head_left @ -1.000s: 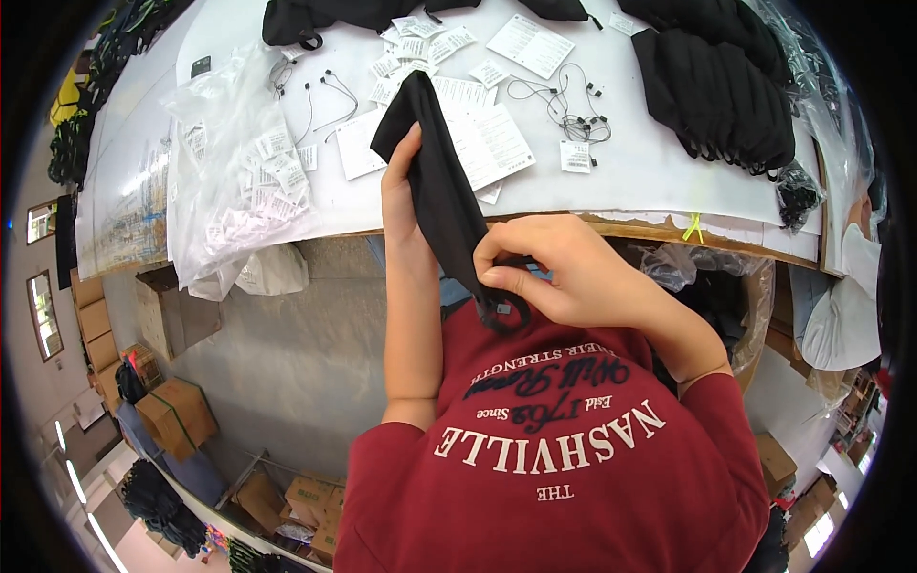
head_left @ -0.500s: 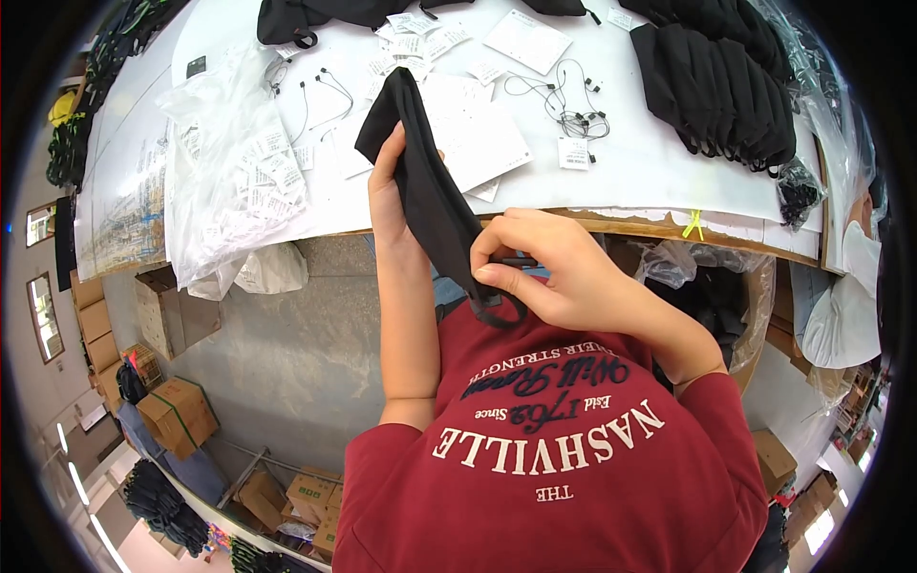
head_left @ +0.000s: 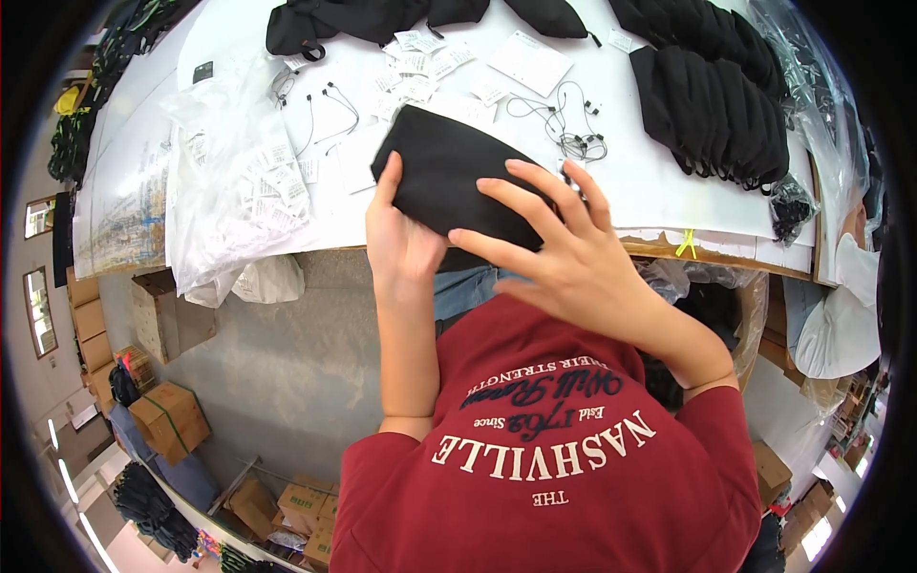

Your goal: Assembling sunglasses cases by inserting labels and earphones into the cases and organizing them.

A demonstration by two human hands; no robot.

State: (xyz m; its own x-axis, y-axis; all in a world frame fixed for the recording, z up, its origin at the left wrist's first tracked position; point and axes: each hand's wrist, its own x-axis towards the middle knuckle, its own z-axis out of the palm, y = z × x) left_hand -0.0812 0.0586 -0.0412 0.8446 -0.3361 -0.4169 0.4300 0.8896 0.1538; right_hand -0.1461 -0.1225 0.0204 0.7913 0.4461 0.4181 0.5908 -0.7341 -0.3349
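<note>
A black fabric pouch (head_left: 449, 158) is held up over the near edge of the table, its broad flat side showing. My left hand (head_left: 405, 239) grips its left end, with the thumb on the front and the other fingers hidden behind. Across the pouch's right end lies my right hand (head_left: 573, 248), fingers spread and resting on the cloth. That hand covers the pouch's right end. Behind the pouch, small white printed labels (head_left: 415, 62) are scattered on the table. Black string loops (head_left: 573, 143) lie tangled to the right of them.
Similar black pouches (head_left: 712, 119) are stacked in a row at the right, with more (head_left: 353, 17) along the back. A clear plastic bag (head_left: 239, 162) with labels sits on the left of the white-covered table (head_left: 124, 181). Cardboard boxes (head_left: 170, 420) stand on the floor at left.
The pouch has turned from edge-on to broad side up. My right hand has let go of its pinch near the strap end and now spreads over the pouch. My left hand keeps its grip.
</note>
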